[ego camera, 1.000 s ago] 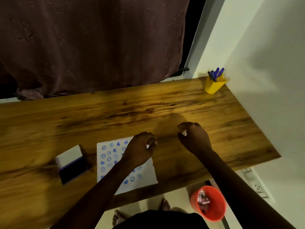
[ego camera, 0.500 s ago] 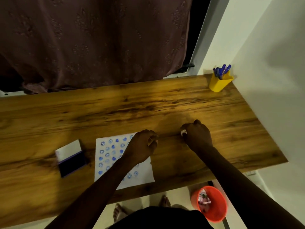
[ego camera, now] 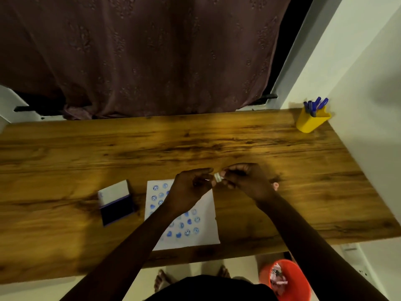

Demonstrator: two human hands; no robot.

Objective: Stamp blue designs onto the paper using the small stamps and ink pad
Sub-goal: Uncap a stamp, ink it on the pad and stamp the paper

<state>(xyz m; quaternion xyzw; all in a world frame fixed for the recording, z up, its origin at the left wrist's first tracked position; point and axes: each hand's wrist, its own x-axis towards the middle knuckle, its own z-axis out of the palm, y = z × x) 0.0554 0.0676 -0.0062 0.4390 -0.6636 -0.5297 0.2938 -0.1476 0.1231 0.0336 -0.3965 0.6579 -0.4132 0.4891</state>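
A white sheet of paper [ego camera: 206, 231] lies on the wooden table [ego camera: 195, 144], covered with several blue stamped smileys and hearts. Left of it sits the open ink pad [ego camera: 116, 208], dark blue pad with its white lid folded back. My left hand [ego camera: 191, 187] hovers over the paper's top right part, fingers curled. My right hand [ego camera: 245, 179] is just right of it, pinching a small white stamp [ego camera: 217, 177] between the fingertips. The two hands meet at the stamp. Another small pinkish stamp [ego camera: 275, 186] stands on the table behind my right wrist.
A yellow cup with blue pens [ego camera: 312, 120] stands at the table's far right corner by the wall. A dark curtain [ego camera: 152, 55] hangs behind the table. An orange bin [ego camera: 286, 279] sits on the floor below the table's front edge, near my feet.
My hands have come together above the paper's top right corner. The right hand moved left and now shows the white stamp at its fingertips. The camera shifted slightly.
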